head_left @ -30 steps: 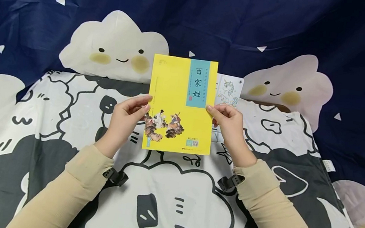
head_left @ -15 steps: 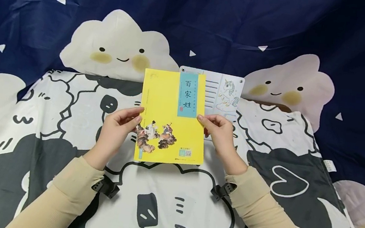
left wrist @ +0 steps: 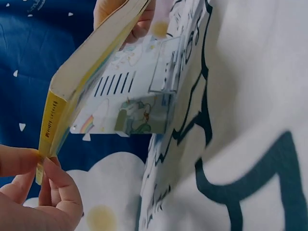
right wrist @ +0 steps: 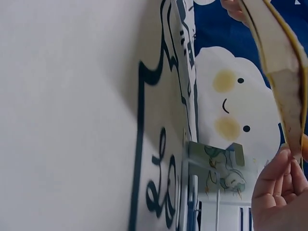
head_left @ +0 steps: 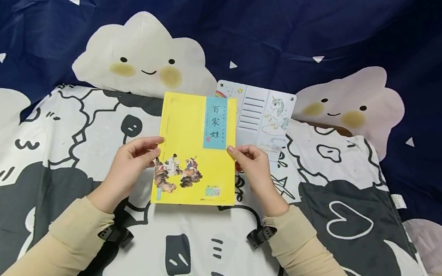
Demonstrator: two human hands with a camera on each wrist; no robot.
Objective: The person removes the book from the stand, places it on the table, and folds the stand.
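**Yellow book held up by both edges**

The yellow book (head_left: 192, 150) is held above the patterned cloth (head_left: 245, 272), in front of the white unicorn panel (head_left: 253, 126). Both side edges are pinched between closed fingers and thumbs: the spine by the left hand (head_left: 130, 158), the opening edge by the right hand (head_left: 256, 170). An even grip is advised, with the slight tilt levelled and the covers pressed together so no pages fan out.
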